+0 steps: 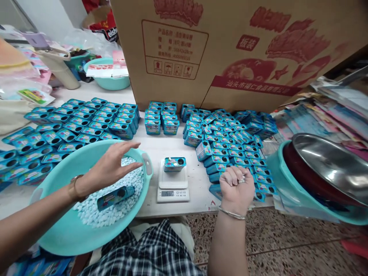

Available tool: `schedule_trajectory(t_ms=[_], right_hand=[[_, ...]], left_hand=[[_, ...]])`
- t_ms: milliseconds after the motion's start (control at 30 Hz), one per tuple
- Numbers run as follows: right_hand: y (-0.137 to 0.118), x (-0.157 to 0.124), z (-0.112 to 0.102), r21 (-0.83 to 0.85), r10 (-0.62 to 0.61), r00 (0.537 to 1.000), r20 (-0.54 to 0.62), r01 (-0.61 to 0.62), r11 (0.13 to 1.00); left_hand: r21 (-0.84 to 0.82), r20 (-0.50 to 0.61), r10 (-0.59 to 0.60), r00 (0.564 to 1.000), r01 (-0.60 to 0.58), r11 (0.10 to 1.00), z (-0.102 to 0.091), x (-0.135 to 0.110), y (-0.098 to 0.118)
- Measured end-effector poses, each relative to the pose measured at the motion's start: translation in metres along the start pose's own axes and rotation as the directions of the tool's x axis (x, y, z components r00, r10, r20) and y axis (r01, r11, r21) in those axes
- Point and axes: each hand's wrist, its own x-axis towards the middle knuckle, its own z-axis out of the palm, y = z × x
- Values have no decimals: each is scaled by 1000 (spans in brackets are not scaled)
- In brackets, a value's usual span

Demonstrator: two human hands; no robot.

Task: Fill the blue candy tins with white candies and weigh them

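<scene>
My left hand (112, 168) is open, thumb and fingers apart, over a turquoise basin (63, 234) of small pale-blue candies (97, 218). It holds nothing. A blue tin (115, 197) lies tilted on those candies, below the hand. In the middle, another blue tin (174, 165) with a round hole in its top stands on a white digital scale (173, 193); a pale bit or two rest on its lid. My right hand (237, 188) is closed at the front of the right group of tins (221, 145), with small pale candies showing between its fingers.
Rows of blue tins (83, 119) stand at left, with two short rows (161, 117) behind the scale. A big cardboard box (178, 50) rises at the back. At right, a steel bowl (330, 165) sits over a turquoise basin (276, 165). A smaller bowl (112, 82) stands back left.
</scene>
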Motion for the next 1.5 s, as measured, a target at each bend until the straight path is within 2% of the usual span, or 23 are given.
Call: schedule_trajectory(t_ms=[233, 433, 767, 900, 1033, 1133, 1300, 1500], right_hand=[[21, 4, 5, 15, 45, 999, -21, -45, 999], [41, 8, 12, 22, 116, 992, -50, -115, 993], [64, 11, 22, 32, 165, 979, -122, -162, 986], [77, 14, 31, -12, 148, 976, -157, -152, 988], [94, 22, 44, -136, 72, 970, -234, -106, 985], [104, 26, 52, -168, 15, 970, -242, -57, 984], [115, 25, 55, -201, 2, 978, -210, -46, 978], [125, 21, 52, -240, -31, 974, -225, -25, 970]], left_hand=[[87, 68, 125, 990, -130, 988, 16, 9, 22], [121, 131, 207, 970, -223, 967, 35, 31, 44], [166, 187, 199, 962, -230, 959, 65, 63, 68], [132, 186, 213, 959, -239, 962, 73, 70, 76], [57, 188, 268, 945, -283, 958, 81, 77, 84], [-15, 176, 276, 945, -278, 961, 84, 81, 85], [-160, 103, 182, 978, -164, 973, 78, 79, 75], [-214, 125, 124, 984, -96, 972, 70, 69, 63]])
